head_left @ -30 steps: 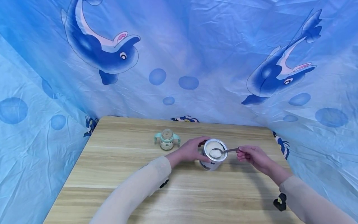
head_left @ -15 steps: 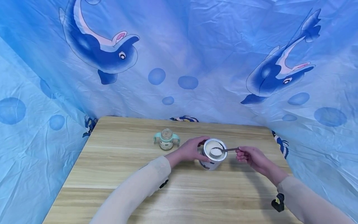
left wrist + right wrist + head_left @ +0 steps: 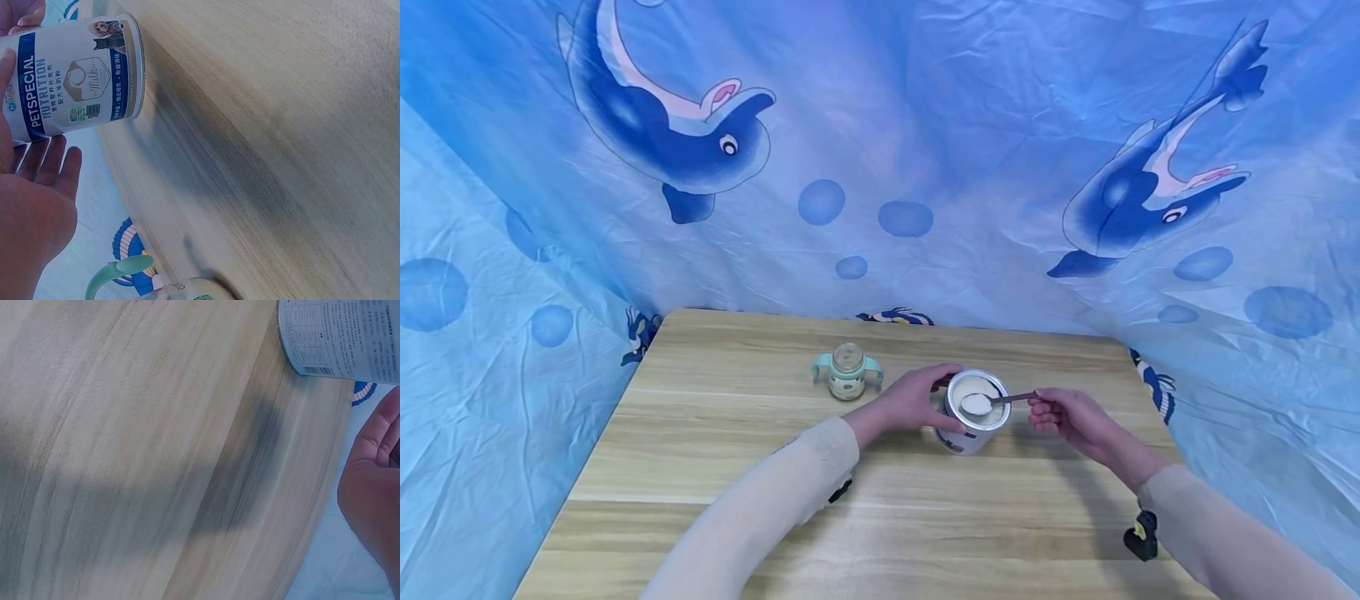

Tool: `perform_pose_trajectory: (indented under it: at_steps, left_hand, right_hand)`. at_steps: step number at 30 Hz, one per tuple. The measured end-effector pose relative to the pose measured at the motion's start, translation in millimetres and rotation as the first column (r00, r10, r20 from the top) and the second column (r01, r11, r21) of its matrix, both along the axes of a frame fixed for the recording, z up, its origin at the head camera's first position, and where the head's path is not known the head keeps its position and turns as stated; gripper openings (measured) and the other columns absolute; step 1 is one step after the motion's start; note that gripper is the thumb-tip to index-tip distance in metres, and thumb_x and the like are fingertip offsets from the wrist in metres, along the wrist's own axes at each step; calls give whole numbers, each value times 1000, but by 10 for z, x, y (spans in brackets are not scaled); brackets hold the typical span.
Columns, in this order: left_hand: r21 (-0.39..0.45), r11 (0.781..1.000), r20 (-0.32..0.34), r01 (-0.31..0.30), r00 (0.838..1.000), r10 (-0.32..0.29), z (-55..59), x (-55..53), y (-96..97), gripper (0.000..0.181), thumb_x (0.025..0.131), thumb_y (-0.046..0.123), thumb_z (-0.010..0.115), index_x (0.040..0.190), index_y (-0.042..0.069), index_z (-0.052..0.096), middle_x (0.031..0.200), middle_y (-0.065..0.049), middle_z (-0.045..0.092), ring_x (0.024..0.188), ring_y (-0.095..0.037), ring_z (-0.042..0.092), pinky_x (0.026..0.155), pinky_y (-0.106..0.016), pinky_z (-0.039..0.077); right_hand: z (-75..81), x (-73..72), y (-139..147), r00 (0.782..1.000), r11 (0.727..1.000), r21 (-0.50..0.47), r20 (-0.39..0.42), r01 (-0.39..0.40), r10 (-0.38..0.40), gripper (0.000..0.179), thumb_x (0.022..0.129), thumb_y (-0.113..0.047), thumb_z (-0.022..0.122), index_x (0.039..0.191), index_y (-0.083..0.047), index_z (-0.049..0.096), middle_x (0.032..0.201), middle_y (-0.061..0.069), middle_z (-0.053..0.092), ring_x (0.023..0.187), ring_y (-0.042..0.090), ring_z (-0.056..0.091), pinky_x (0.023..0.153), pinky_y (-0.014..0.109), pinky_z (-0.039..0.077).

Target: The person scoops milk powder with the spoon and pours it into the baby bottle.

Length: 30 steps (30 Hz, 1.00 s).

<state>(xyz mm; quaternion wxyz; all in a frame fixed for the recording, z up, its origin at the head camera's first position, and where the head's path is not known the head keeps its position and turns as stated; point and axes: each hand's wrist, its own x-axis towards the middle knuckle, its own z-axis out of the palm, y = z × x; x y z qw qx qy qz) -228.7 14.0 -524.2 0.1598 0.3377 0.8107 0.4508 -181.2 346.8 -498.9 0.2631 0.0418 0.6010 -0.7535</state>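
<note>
1. We see the right hand [image 3: 1073,421] pinching the spoon [image 3: 1013,398]; its slim handle points left, its bowl over the can's mouth, heaped with white powder [image 3: 976,405].
2. The left hand [image 3: 917,400] grips the can [image 3: 81,75], upright, cylindrical, metal-rimmed, on the wood-grain table [image 3: 850,542].
3. We find the clear, mint-handled bottle [image 3: 847,384] farther left, nearer the left hand.

left wrist: bottle [image 3: 192,290] cut off below | right wrist: can [image 3: 342,339] cropped, print [image 3: 369,331] illegible; fingers [image 3: 375,429] cropped
</note>
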Motion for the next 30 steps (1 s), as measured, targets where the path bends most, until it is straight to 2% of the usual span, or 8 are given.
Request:
perform_pose_trajectory:
  at_steps: [3,10,30]
  left_hand:
    - [1,1000,-5,2,1000,-2,0,-6,3,100,79,39,97,162,21,45,151,3,61,139,-14,56,119,-36,46]
    - [1,1000,3,-1,1000,1,12,1,-3,100,78,40,98,162,23,45,152,4,61,140,-15,56,120,-45,46]
    - [0,1000,6,0,1000,0,-3,-16,2,98,79,41,97,161,25,46,152,7,60,141,-13,55,121,-42,45]
  right_hand:
    - [-1,-1,-2,1000,1000,-3,1,3,-3,39,115,-12,43,97,-6,77,84,3,77,82,13,78,80,25,65]
    - [-17,12,9,1000,1000,-11,-8,11,-11,40,116,-10,42,96,-6,77,85,2,78,81,12,77,80,25,65]
    - [-31,41,57,998,999,-21,-52,44,-45,40,116,-12,45,97,-9,80,90,4,79,85,12,78,85,27,65]
